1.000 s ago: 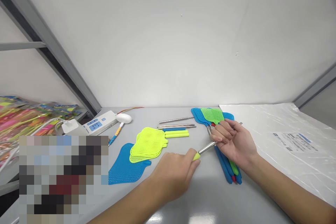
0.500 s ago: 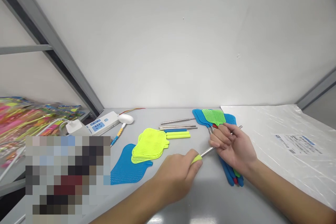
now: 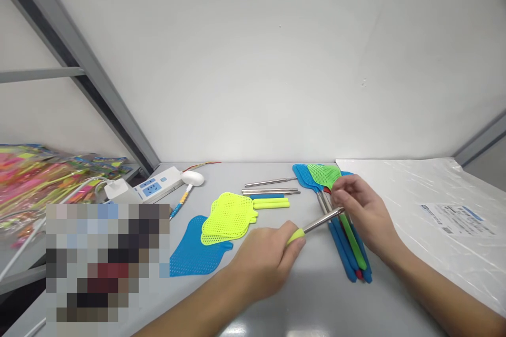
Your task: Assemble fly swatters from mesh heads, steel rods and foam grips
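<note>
Grey table [image 3: 308, 289] against a pale wall [image 3: 253, 63]: a blue mesh [image 3: 197, 253], then yellow meshes [image 3: 227, 216]; the left hand [image 3: 264, 263] clenched around the yellow grip [image 3: 296, 235] of a steel rod [image 3: 321, 220]; swatters [image 3: 343, 250] behind the rod's tip; the right hand [image 3: 367, 216], fingers curled near that tip, perhaps touching, I cannot tell.

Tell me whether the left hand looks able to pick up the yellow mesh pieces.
Probably not: the left hand is closed around the yellow grip of a metal rod, though nothing visible blocks its way to the yellow mesh pieces.
</note>
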Action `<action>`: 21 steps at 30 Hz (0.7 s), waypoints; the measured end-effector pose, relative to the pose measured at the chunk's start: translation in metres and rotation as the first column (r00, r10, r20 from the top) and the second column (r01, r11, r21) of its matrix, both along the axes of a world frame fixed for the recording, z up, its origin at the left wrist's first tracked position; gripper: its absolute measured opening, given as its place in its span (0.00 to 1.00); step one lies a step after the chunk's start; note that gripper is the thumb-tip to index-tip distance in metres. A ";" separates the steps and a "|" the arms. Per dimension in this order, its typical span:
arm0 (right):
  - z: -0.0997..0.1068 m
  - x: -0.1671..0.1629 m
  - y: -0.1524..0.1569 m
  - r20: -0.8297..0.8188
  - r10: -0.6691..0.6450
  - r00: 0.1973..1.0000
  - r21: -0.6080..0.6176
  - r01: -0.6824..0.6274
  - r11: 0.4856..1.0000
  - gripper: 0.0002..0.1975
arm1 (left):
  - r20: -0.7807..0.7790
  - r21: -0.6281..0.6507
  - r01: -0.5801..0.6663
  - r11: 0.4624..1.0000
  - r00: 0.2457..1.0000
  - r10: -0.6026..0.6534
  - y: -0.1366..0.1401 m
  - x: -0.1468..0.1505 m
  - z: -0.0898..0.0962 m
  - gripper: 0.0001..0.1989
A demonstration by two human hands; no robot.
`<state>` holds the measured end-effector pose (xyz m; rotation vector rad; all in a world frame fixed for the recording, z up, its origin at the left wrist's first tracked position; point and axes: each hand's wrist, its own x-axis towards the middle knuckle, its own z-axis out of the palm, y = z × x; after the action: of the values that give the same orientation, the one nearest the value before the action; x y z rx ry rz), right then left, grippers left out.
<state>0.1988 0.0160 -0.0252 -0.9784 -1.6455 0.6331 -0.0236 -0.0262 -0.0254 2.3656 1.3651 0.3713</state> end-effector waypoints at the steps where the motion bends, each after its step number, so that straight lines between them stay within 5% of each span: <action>1: 0.002 0.005 0.001 0.129 -0.007 0.992 0.063 -0.001 0.998 0.07 | -0.013 0.022 0.000 1.000 1.000 0.000 0.001 -0.001 0.000 0.15; 5: 0.010 0.013 0.002 0.637 0.011 0.770 0.259 -0.228 0.939 0.06 | -0.079 0.191 0.045 0.981 0.996 -0.031 0.008 -0.010 0.001 0.16; 8: 0.011 0.008 0.000 0.768 -0.059 0.637 0.315 -0.297 0.901 0.05 | -0.131 0.302 0.074 0.951 0.991 -0.035 0.014 -0.019 0.003 0.17; 15: -0.001 -0.003 -0.004 0.839 -0.131 0.528 0.343 -0.328 0.880 0.10 | -0.213 0.331 0.159 0.930 0.973 -0.091 0.017 -0.026 0.004 0.18; 21: -0.008 -0.014 -0.011 0.832 -0.085 0.548 0.338 -0.380 0.861 0.11 | -0.259 0.296 0.231 0.927 0.953 -0.155 0.015 -0.023 0.000 0.18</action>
<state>0.1852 0.0050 -0.0332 -0.7729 -2.6013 -0.2581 -0.0463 -0.0114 -0.0252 2.8675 1.2239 0.2865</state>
